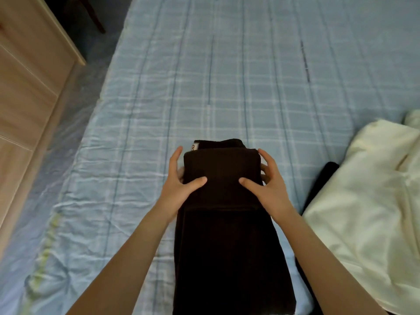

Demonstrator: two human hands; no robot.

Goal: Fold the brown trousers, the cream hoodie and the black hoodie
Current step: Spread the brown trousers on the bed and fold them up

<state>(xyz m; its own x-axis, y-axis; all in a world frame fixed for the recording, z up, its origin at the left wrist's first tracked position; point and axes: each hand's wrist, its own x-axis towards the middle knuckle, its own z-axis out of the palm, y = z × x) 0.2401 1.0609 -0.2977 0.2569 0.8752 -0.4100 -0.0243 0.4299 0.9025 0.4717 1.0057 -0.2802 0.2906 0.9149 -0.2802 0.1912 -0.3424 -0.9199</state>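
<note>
brown trousers [227, 246]: one pair, lying flat in a long narrow strip on the bed, right in front and running away from the camera; far end doubled back toward the near side, so a shorter flap sits on top of the strip

white tag [194, 147]: just one, peeking out at the far left corner, under the flap

left hand [181, 185]: grasping the left edge of the flap, thumb flat on top, fingers spread fairly wide along the side, a couple tucked down by the edge

right hand [268, 187]: same deal mirrored on the right edge, thumb on top of the fabric, forefinger stretched up to the far corner, other fingers bent against the side

hand count: two, both bare, both on the trousers, thumbs pointing at each other and apart

cream hoodie [368, 201]: one, loose and rumpled, off to the right of the trousers, not touching them

black hoodie [322, 178]: one dark piece poking out from under the cream one's left edge, mostly buried, hard to make out much

plaid bedsheet [250, 76]: light blue, wrinkled at the left side, under everything

wooden drawers [29, 87]: one pale unit, left of the bed
</note>
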